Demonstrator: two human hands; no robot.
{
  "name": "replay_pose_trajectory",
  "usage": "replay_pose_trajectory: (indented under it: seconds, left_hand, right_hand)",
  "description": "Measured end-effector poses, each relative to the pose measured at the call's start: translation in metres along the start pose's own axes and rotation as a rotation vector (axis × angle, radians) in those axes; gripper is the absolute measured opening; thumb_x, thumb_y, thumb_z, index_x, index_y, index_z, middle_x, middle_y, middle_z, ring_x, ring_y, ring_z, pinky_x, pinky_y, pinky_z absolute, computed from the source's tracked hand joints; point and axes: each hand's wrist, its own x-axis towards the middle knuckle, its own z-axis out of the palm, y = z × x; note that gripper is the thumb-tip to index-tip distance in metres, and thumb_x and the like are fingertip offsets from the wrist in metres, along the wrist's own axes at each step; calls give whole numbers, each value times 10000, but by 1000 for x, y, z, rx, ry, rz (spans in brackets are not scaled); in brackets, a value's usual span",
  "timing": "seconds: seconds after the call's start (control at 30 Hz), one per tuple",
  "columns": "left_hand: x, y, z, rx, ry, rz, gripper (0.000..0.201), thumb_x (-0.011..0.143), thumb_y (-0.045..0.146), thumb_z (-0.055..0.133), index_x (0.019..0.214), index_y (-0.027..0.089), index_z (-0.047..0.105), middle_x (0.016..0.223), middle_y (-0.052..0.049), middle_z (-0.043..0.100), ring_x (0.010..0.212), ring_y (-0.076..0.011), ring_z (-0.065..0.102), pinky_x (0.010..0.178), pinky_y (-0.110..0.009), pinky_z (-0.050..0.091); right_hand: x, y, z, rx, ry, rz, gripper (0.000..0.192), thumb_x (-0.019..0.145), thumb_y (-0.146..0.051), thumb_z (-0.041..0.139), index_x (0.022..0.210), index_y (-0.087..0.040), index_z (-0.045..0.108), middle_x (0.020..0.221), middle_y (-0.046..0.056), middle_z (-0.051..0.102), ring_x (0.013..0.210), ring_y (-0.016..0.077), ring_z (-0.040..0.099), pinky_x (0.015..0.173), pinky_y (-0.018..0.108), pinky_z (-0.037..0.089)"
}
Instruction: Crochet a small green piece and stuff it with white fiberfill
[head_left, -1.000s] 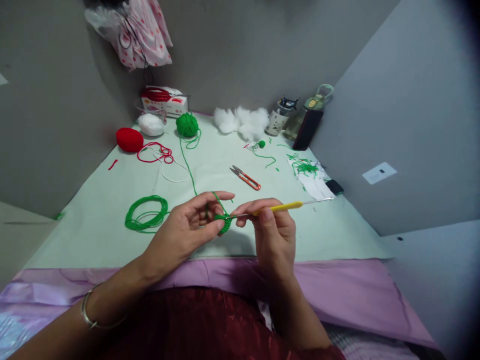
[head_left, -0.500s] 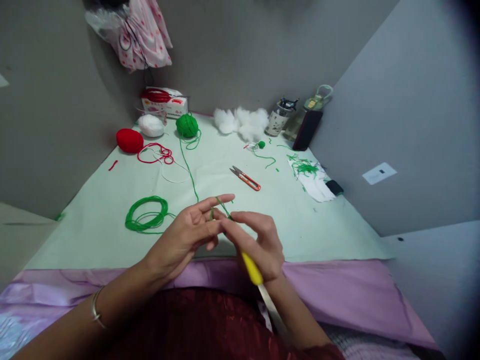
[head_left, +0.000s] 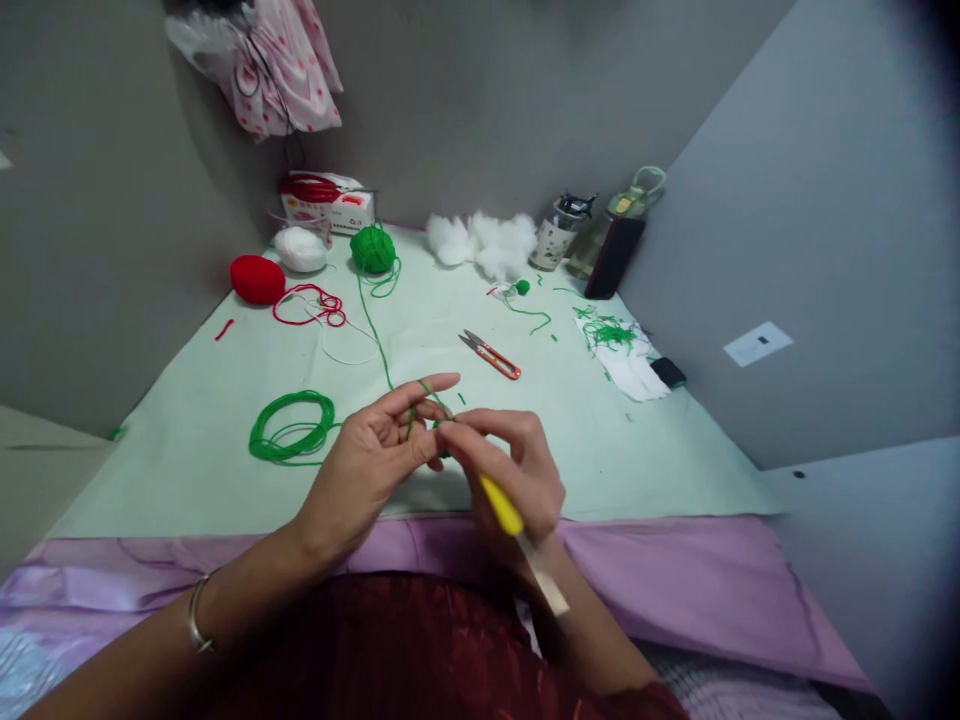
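Head view | I see the left hand [head_left: 367, 445] pinching the mostly hidden green crochet piece [head_left: 445, 455] | right hand [head_left: 521, 470] grasping the yellow-handled hook [head_left: 501, 503] above the surface's [head_left: 660, 455] near edge, long axis diagonal, butt pointing lower right | box [head_left: 352, 213] lettering: too small to read

Far left: oval red yarn ball [head_left: 257, 280], just beside it white yarn ball [head_left: 300, 249]; behind, white printed box [head_left: 349, 214]. Above box hangs pink red-dotted cloth [head_left: 300, 80]. Far middle: fluffy white stuffing [head_left: 504, 245]. Far right: patterned cup [head_left: 553, 245], pale-green transparent bottle [head_left: 627, 205], flat black slab [head_left: 615, 258] standing tilted before bottle.
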Motion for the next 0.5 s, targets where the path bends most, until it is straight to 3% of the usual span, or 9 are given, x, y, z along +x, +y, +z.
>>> replay_pose_trajectory:
  seconds: [0.1, 0.2, 0.3, 0.43, 0.5]
  left_hand:
    - [3, 3, -2, -148, -49, -169, 373, 827, 256, 863, 1196, 238, 815, 809, 23, 623, 568, -34, 439, 614, -155, 493]
    - [5, 7, -3, -216, -40, -247, 290, 823, 212, 851, 1112, 190, 842, 763, 45, 569, 502, -4, 297, 671, -175, 526]
    - [4, 7, -2, -138, -42, -174, 302, 835, 217, 840, 1136, 231, 834, 807, 32, 612, 551, -32, 372, 694, -188, 514]
    - [1, 5, -2, 95, -113, -45, 356, 887, 276, 807, 1241, 312, 793, 987, -14, 716, 870, -128, 593, 811, -219, 500]
    - [1, 7, -5, 175, -139, -25, 383, 903, 278, 793, 1281, 336, 771, 1002, -9, 705, 957, -147, 612, 900, -249, 493]
  right_hand:
    - [0, 0, -3, -37, 18, -43, 432, 946, -108, 695, 1289, -369, 730, 1128, 51, 769, 1017, 227, 719, 818, 398, 615]
    - [7, 1, -5, 191, 136, 152, 246, 1010, -179, 613, 1120, -316, 786, 952, 44, 763, 837, 199, 695, 722, 379, 585]
    - [13, 2, -5, 411, 143, 327, 191, 1026, -269, 607, 996, -280, 795, 873, 36, 739, 737, 178, 656, 668, 354, 555]
    - [13, 6, -1, 431, 104, 351, 139, 994, -297, 668, 981, -287, 806, 937, 35, 776, 901, 201, 699, 784, 366, 576]
    - [13, 9, 0, 502, 118, 412, 132, 990, -308, 674, 977, -274, 801, 918, 29, 774, 836, 178, 684, 743, 336, 561]
